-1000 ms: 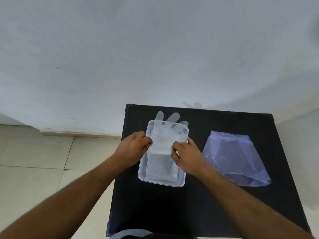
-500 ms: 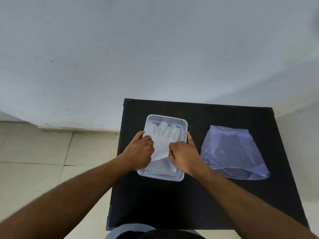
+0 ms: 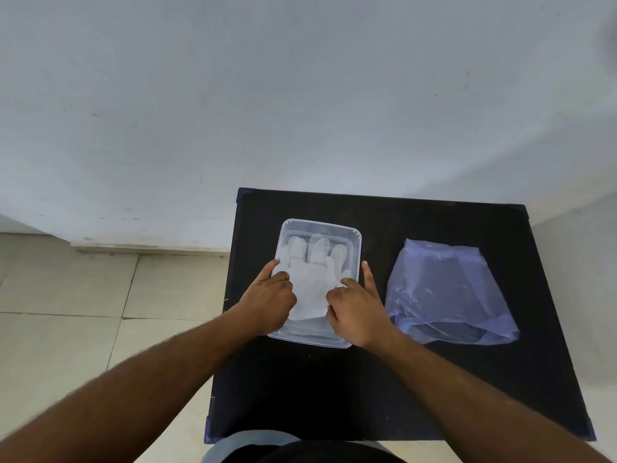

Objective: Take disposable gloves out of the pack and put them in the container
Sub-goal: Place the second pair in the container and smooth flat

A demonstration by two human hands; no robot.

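Pressing the thin translucent disposable glove (image 3: 312, 282) flat inside the clear rectangular plastic container (image 3: 354, 235), I keep my left hand (image 3: 268, 300) and right hand (image 3: 357, 307) curled on its edges so it settles; the crumpled bluish plastic pack (image 3: 444, 292) lies beside it.

Both forearms are bare, with no sleeves, watch or rings showing down to the left hand (image 3: 271, 300) and right hand (image 3: 359, 309). At bottom centre, a dark garment (image 3: 314, 453) over light blue fabric (image 3: 233, 444).
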